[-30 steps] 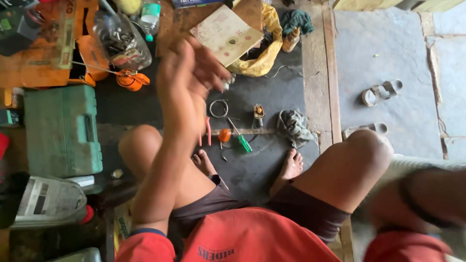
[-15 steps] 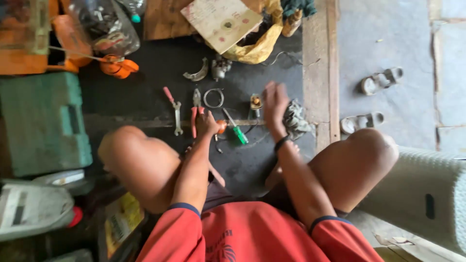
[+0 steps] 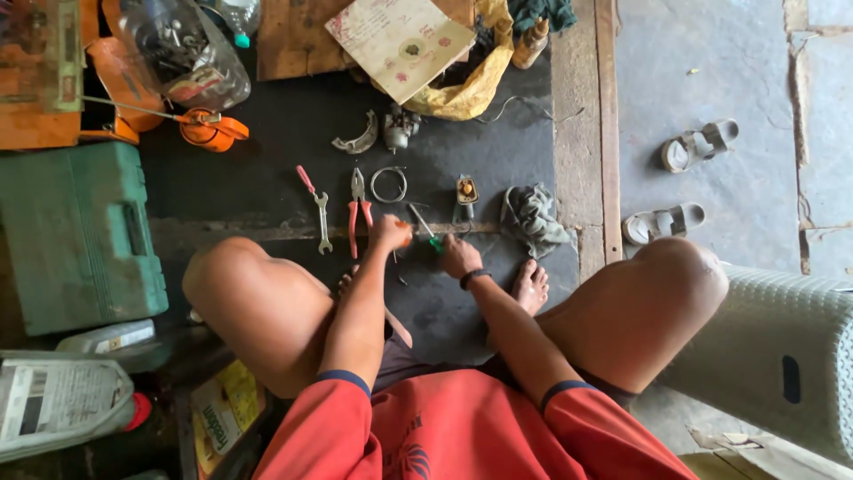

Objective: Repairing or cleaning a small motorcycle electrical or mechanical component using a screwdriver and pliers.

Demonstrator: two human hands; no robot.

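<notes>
I sit with bent knees over a dark mat (image 3: 267,191) with tools laid out in a row. My left hand (image 3: 387,234) is curled down on a small orange-handled tool (image 3: 410,234), right beside the red-handled pliers (image 3: 358,210). My right hand (image 3: 460,257), with a dark band on its wrist, closes its fingers on the handle of the green-handled screwdriver (image 3: 434,240). A wrench (image 3: 322,222), a wire ring (image 3: 388,184) and a small yellow-and-black part (image 3: 466,190) lie just beyond the hands. My bare foot (image 3: 531,286) rests to the right.
A grey rag (image 3: 533,216) lies right of the tools. A green tool case (image 3: 75,233) stands at the left, orange gear (image 3: 209,129) and a clear bag of parts (image 3: 182,53) behind it. Sandals (image 3: 697,145) lie on the concrete floor; a white plastic stool (image 3: 782,356) stands at the right.
My left hand dropped from close to the camera down to the tools. The right hand moved from near the rag back to the green screwdriver.
</notes>
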